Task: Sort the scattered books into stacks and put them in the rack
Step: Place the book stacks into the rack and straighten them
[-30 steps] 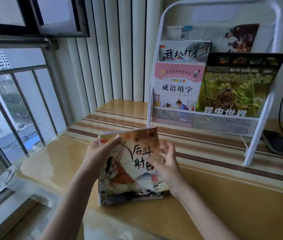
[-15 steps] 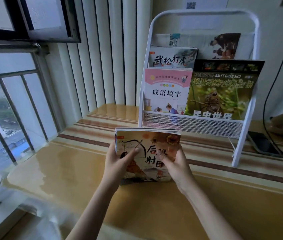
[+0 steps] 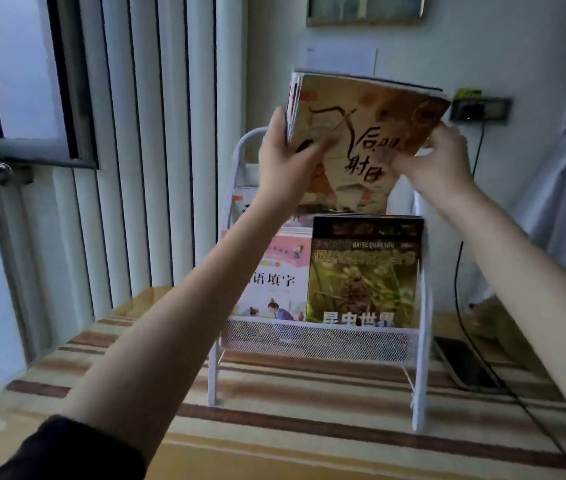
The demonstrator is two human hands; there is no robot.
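Above white rack (image 3: 312,336), both hands (image 3: 283,161) (image 3: 439,164) grip thin, seemingly stacked orange-covered books (image 3: 368,133).

Both arms extended forward and raised. Left hand (image 3: 283,157) grips the stack of books (image 3: 361,133) at its left edge; right hand (image 3: 437,168) pinches the right edge, fingers (image 3: 447,133) curled.
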